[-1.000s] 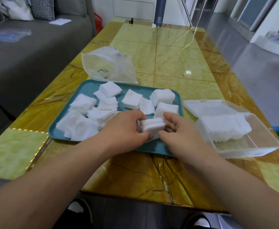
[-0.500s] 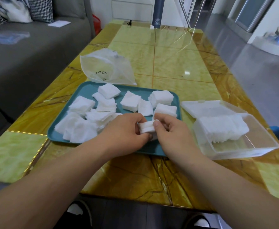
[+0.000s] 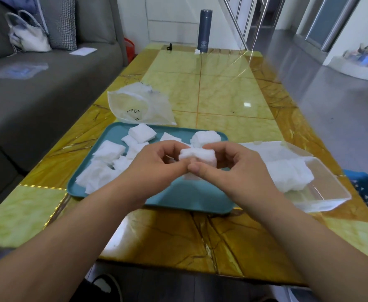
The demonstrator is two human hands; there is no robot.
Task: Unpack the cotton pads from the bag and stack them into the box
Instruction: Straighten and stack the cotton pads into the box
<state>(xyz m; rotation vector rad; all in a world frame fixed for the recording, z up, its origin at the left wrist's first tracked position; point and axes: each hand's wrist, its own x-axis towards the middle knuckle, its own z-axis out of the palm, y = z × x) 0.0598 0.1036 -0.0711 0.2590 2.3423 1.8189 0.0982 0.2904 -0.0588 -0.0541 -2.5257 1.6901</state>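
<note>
Left hand and right hand are both gripping a small stack of cotton pads (fingers curled round it) above the teal tray.

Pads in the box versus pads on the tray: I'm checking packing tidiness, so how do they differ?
The pads in the box sit pressed together as one block; the pads on the tray lie scattered in loose heaps. The pads in the box are enclosed by clear box walls; the pads on the tray lie exposed on the teal tray. Both are white squares.
</note>
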